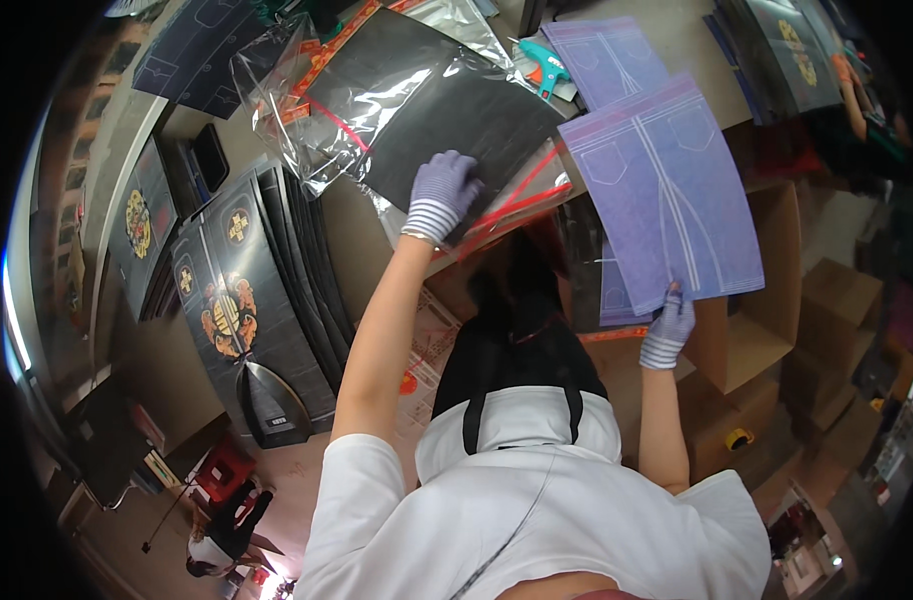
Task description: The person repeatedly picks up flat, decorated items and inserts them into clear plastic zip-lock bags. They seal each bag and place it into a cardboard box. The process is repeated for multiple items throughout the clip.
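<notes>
My left hand (444,197), in a striped white and purple glove, lies with fingers spread on a dark flat sheet (477,115). The sheet is in or under clear plastic bags (332,125) with red edge strips; I cannot tell which. My right hand (669,330), gloved alike, pinches the lower edge of a purple sheet (667,195) printed like a pair of jeans. That sheet is held up over the table's front edge, to the right of the plastic bags. Behind it, a second purple jeans-print sheet (602,60) lies on the table.
A stack of black jacket-print bags (262,300) stands at the left. A teal glue gun (547,68) lies at the back. An open cardboard box (772,290) is at my right, with more boxes (837,305) beyond. Another person's arm (854,105) shows far right.
</notes>
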`<act>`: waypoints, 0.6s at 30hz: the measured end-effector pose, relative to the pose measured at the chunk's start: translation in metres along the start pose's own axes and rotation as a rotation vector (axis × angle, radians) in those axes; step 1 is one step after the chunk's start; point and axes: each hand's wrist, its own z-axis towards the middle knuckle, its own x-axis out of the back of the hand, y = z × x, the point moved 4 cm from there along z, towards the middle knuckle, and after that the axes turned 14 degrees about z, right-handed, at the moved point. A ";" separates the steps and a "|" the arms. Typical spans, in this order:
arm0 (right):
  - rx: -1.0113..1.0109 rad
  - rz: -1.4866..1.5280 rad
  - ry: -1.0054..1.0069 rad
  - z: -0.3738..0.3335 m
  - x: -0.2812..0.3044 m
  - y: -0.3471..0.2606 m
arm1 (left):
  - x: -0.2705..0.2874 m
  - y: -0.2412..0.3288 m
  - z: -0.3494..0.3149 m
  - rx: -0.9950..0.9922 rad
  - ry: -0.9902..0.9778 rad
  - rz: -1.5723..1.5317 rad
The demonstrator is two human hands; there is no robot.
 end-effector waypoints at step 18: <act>-0.159 -0.053 -0.028 -0.081 0.005 0.022 | -0.015 -0.004 -0.019 -0.053 0.032 0.056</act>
